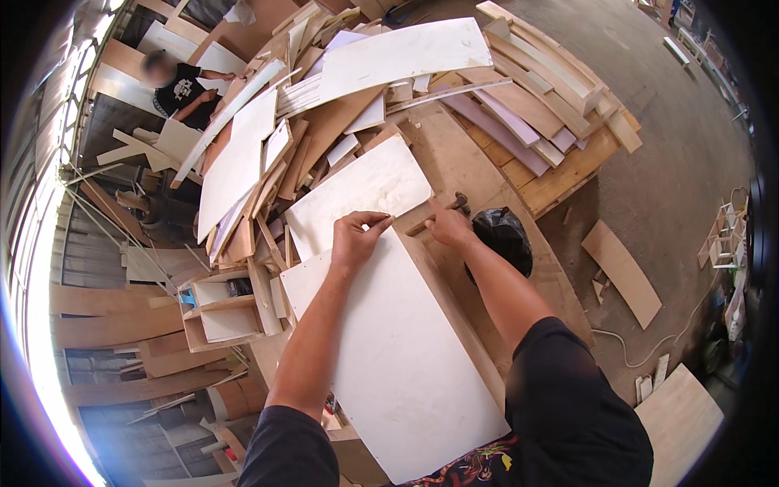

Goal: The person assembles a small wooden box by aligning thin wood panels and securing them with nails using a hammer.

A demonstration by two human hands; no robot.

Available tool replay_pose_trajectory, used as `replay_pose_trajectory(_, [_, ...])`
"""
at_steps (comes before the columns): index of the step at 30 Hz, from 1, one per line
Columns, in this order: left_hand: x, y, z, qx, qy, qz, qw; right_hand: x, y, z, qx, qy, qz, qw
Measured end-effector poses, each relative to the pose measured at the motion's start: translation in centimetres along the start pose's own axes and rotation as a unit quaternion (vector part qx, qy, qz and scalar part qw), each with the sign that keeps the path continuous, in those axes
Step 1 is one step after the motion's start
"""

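Observation:
A white-topped wooden box [406, 357] lies in front of me, its bare wood side facing right. My left hand [357, 241] is at its far edge, thumb and forefinger pinched together on something too small to make out. To the right, my right hand [451, 225] is closed round a hammer [462, 203], which it holds low beside the box's far corner. Beyond both hands lies another white panel [357, 195] with a few pale small bits on it. A black plastic bag [503, 237] stands just right of my right hand.
A large heap of boards and offcuts, topped by a white panel [406, 57], fills the far side. An open wooden box [223, 312] sits at the left. Another person [180, 93] is at the far left. A loose board [623, 272] lies on the floor at right.

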State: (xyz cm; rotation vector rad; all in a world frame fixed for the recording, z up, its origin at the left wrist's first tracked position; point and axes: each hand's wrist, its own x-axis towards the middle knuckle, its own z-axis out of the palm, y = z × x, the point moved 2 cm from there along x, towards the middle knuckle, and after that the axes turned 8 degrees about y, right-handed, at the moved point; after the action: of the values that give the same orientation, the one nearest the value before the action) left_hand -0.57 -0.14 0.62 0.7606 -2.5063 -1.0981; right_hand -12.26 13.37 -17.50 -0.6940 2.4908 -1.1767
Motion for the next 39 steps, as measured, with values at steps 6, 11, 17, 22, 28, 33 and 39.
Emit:
replay_pose_trajectory(6, [-0.2, 0.1, -0.2, 0.026, -0.031, -0.002, 0.999, -0.4, -3.6, -2.3, -0.063, 0.024, 0.056, 0.996])
replay_pose_trajectory(11, [-0.4, 0.1, -0.5, 0.052, -0.008, 0.027, 0.998, -2.5, -10.8, -7.1, 0.345, 0.056, -0.160, 0.923])
replay_pose_trajectory(17, [-0.5, -0.1, -0.4, 0.056, 0.003, 0.068, 0.996, -2.6, -10.8, -6.6, 0.308, 0.098, -0.244, 0.914])
replay_pose_trajectory(22, [-0.2, 0.6, -0.5, 0.058, -0.015, 0.012, 0.998, -2.5, -10.8, -6.5, 0.273, 0.094, -0.251, 0.924])
replay_pose_trajectory(28, [-0.4, 0.9, -0.8, 0.077, 0.013, 0.035, 0.996, -1.8, -9.2, -5.9, 0.272, 0.037, -0.178, 0.945])
replay_pose_trajectory(33, [-0.6, 2.1, -0.7, 0.238, 0.002, 0.144, 0.961, -1.6, -3.5, -1.7, 0.064, -0.006, -0.003, 0.998])
replay_pose_trajectory(39, [-0.5, 0.0, -0.5, 0.232, -0.051, 0.027, 0.971, -2.0, 0.3, -0.2, -0.024, -0.072, 0.088, 0.993])
